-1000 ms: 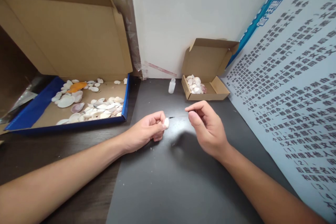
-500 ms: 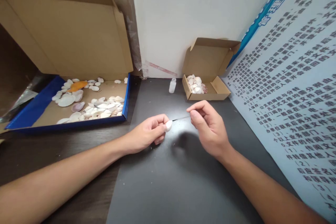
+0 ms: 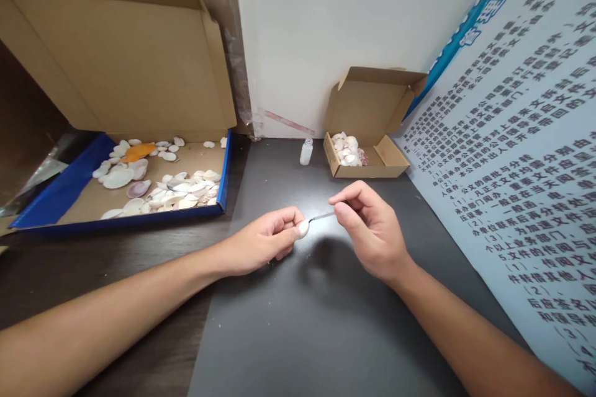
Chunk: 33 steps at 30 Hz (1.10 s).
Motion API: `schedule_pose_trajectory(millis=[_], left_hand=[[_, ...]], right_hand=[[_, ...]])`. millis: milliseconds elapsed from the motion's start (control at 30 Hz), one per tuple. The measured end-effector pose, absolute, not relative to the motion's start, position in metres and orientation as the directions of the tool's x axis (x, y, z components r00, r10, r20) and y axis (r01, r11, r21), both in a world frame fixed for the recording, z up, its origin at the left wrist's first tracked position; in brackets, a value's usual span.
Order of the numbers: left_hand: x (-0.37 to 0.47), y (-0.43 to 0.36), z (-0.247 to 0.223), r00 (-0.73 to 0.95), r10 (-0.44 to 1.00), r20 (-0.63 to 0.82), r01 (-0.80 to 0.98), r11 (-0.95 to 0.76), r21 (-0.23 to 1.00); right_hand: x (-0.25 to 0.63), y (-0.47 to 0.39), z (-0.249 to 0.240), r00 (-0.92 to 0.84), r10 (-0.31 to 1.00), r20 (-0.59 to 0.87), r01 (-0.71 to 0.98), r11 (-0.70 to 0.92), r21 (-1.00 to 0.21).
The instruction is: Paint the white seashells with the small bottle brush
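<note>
Between the thumb and fingers of my left hand is a small white seashell, held above the dark grey mat. My right hand pinches a thin, silvery stick-like tool between thumb and forefinger. Its dark tip points left and meets the shell's edge, or sits very close to it. The rear part of the tool is hidden in my right hand, and its exact kind cannot be made out.
A large blue-edged cardboard box of shells stands open at left. Behind my hands are a small translucent bottle and a small open box holding shells. A printed sheet slopes along the right. White crumbs dot the mat.
My left hand has shifted slightly right with the shell, which is turned more edge-on. The tool in my right hand sits a little lower, its tip nearer the shell.
</note>
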<state>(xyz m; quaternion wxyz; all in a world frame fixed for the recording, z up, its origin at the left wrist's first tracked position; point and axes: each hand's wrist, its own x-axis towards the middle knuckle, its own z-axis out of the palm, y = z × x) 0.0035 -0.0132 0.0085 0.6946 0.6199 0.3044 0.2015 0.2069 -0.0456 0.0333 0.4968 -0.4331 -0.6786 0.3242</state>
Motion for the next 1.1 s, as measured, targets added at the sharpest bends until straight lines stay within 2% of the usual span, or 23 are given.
schedule_pose_trajectory(millis=[67, 200, 300, 433, 567, 667, 800, 900, 1033, 1100], left_hand=[[0.0036, -0.0137, 0.0098, 0.735, 0.656, -0.171, 0.130, 0.112, 0.985], [0.0049, -0.0152, 0.0125, 0.728, 0.666, -0.164, 0.163, 0.064, 0.985], [0.0054, -0.0159, 0.0137, 0.732, 0.661, -0.162, 0.160, 0.063, 0.985], [0.0049, -0.0160, 0.0146, 0.724, 0.669, -0.168, 0.181, 0.051, 0.982], [0.0051, -0.0155, 0.0149, 0.733, 0.661, -0.160, 0.161, 0.060, 0.985], [0.0055, -0.0155, 0.0150, 0.728, 0.665, -0.164, 0.173, 0.053, 0.983], [0.0053, -0.0160, 0.0151, 0.733, 0.660, -0.166, 0.172, 0.057, 0.983], [0.0051, -0.0164, 0.0156, 0.725, 0.667, -0.170, 0.187, 0.047, 0.981], [0.0051, -0.0165, 0.0157, 0.727, 0.666, -0.167, 0.182, 0.049, 0.982], [0.0050, -0.0159, 0.0150, 0.726, 0.667, -0.170, 0.180, 0.054, 0.982]], right_hand=[[0.2061, -0.0461, 0.0336, -0.162, 0.909, 0.383, 0.234, 0.413, -0.880], [0.2053, -0.0475, 0.0351, -0.129, 0.906, 0.404, 0.330, 0.424, -0.844], [0.2054, -0.0482, 0.0358, -0.151, 0.899, 0.412, 0.279, 0.438, -0.855], [0.2059, -0.0476, 0.0355, -0.113, 0.893, 0.436, 0.371, 0.445, -0.815], [0.2064, -0.0476, 0.0355, -0.165, 0.890, 0.425, 0.283, 0.456, -0.844], [0.2064, -0.0483, 0.0357, -0.135, 0.887, 0.442, 0.362, 0.459, -0.811], [0.2062, -0.0487, 0.0361, -0.140, 0.890, 0.433, 0.305, 0.455, -0.837], [0.2059, -0.0476, 0.0366, -0.118, 0.891, 0.438, 0.359, 0.450, -0.818], [0.2058, -0.0465, 0.0375, -0.116, 0.914, 0.390, 0.284, 0.407, -0.868], [0.2056, -0.0470, 0.0376, -0.108, 0.917, 0.385, 0.327, 0.398, -0.857]])
